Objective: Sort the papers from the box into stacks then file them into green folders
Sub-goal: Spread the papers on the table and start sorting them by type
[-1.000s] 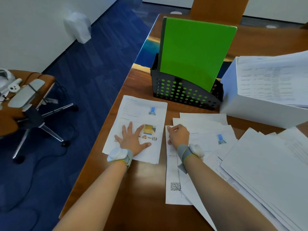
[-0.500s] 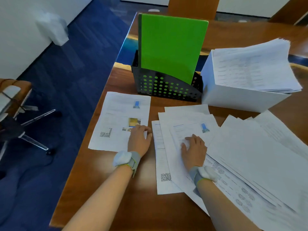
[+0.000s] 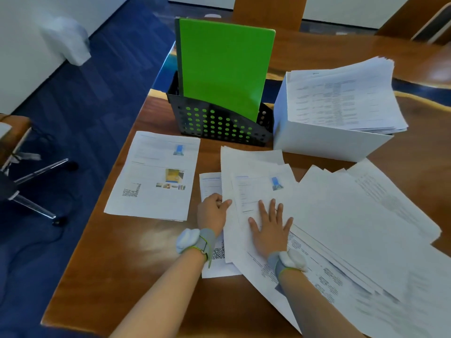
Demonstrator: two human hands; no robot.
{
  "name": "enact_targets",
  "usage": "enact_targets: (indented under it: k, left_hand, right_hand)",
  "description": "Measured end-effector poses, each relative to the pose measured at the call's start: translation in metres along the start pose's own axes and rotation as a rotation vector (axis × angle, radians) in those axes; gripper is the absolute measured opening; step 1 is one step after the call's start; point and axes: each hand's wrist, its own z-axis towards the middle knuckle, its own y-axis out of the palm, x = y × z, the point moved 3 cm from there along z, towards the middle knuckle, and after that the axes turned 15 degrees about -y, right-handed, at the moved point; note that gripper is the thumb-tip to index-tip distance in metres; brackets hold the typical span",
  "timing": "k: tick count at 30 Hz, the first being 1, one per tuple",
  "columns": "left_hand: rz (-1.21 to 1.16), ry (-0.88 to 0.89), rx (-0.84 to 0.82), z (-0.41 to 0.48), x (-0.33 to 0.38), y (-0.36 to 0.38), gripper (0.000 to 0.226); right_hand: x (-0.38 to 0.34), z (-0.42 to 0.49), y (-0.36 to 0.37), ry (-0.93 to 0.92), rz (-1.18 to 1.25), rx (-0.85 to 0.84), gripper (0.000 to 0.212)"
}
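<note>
Papers [image 3: 353,228] mostly unsorted tbh: one neat stack [image 3: 151,176] at left, loose pile [image 3: 253,189] mid-table, more still in the white box [image 3: 327,142]. Right hand [image 3: 271,228] lies flat on the loose pile, fingers spread; left hand [image 3: 212,213] pinches its edge. Green folders [image 3: 224,67] sit unused in the black rack [image 3: 219,129], nothing filed yet afaict.

A glossy brown wooden table [image 3: 151,264], crossed by a blue strip [image 3: 166,67], stands on dark blue carpet [image 3: 97,98], with a pale sheen of light on its near part. At left runs a white wall [image 3: 22,45] with a blurred white object [image 3: 66,40] at its foot; nearer, 2 chrome legs of a swivel chair [image 3: 36,191] and a dark cable [image 3: 31,245] lie on the carpet. A wooden panel [image 3: 268,8] rises beyond the table's far edge.
</note>
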Motion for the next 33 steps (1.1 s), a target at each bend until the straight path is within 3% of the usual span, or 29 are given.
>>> enact_targets:
  k: [8, 15, 17, 20, 23, 26, 29, 33]
  left_hand:
    - [-0.068, 0.002, 0.259, -0.010, -0.001, -0.035, 0.016]
    - [-0.149, 0.073, 0.423, -0.018, 0.013, -0.081, 0.019]
    - [-0.183, 0.114, 0.472, -0.021, 0.017, -0.098, 0.019]
    - [-0.144, 0.155, 0.529, -0.025, 0.025, -0.119, 0.021]
    - [-0.177, 0.150, 0.597, -0.032, 0.020, -0.139, 0.019]
    - [-0.187, 0.142, 0.634, -0.038, 0.006, -0.155, 0.015]
    - [-0.149, 0.092, 0.617, -0.039, -0.016, -0.162, 0.016]
    - [-0.003, -0.089, 0.593, -0.037, -0.066, -0.157, 0.024]
  right_hand:
    - [0.015, 0.004, -0.006, 0.006, 0.019, -0.031, 0.061]
    - [-0.006, 0.019, -0.029, 0.042, 0.276, 0.084, 0.062]
    - [-0.015, 0.025, -0.045, 0.037, 0.451, 0.179, 0.064]
    - [-0.027, 0.031, -0.070, 0.023, 0.931, 0.329, 0.064]
    - [-0.045, 0.033, -0.089, -0.014, 1.185, 0.320, 0.058]
    - [-0.064, 0.033, -0.097, -0.094, 1.202, 0.329, 0.042]
    - [-0.081, 0.028, -0.089, -0.131, 1.234, 0.286, 0.011]
    - [-0.091, 0.014, -0.052, -0.074, 1.155, 0.134, 0.024]
